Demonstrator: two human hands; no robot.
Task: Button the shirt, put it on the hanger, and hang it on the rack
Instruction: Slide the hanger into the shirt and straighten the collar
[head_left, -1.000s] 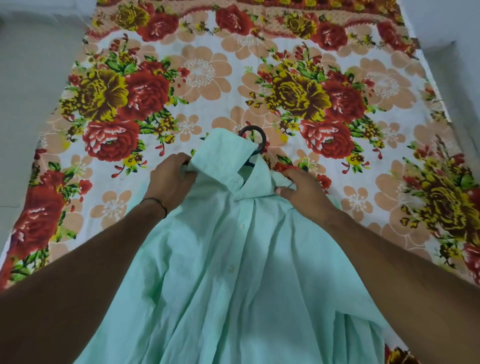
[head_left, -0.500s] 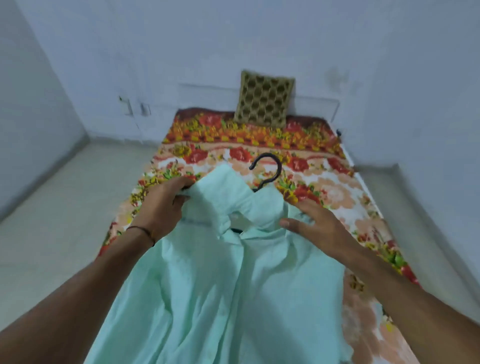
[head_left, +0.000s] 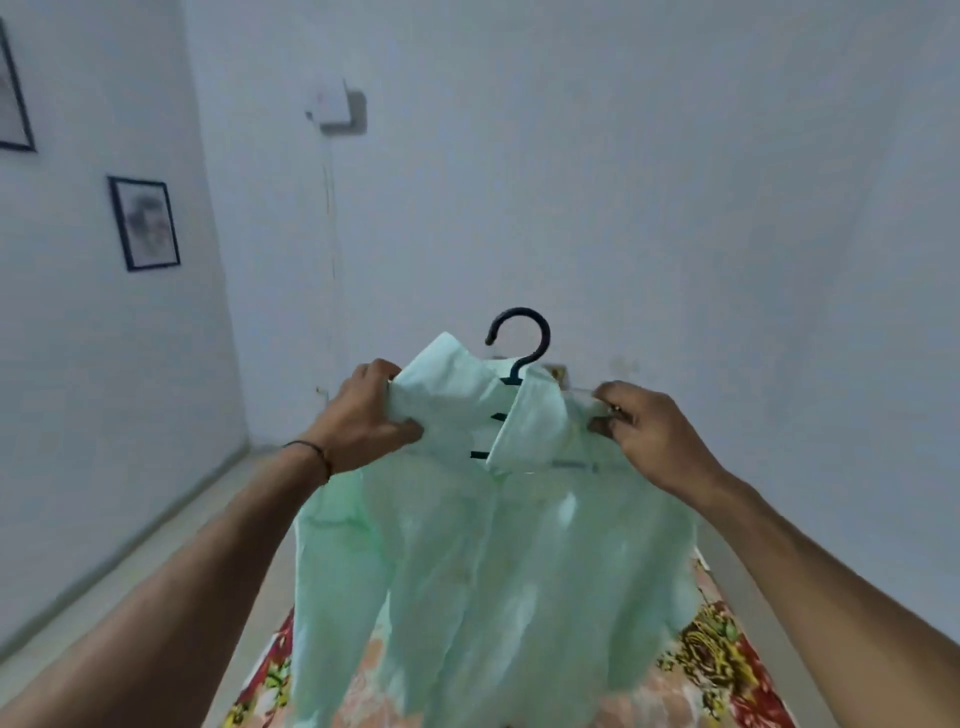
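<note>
Hanging between both hands, the shirt (head_left: 493, 561) drapes straight down above the bed (head_left: 719, 649), with the hanger (head_left: 521, 338) hook upright midway over the collar. The left hand (head_left: 363, 415) grips one shoulder and the right hand (head_left: 649, 431) pinches the other. No rack shows.

A pale mint-green shirt (head_left: 467, 561) is held up in the air by its two shoulders, with its front turned toward the camera and its body hanging loose and creased. The collar is spread open at the top. A dark hanger (head_left: 544, 332) is set inside the shirt: its hook stands upright above the collar, and short dark pieces are seen in the neck opening.
</note>
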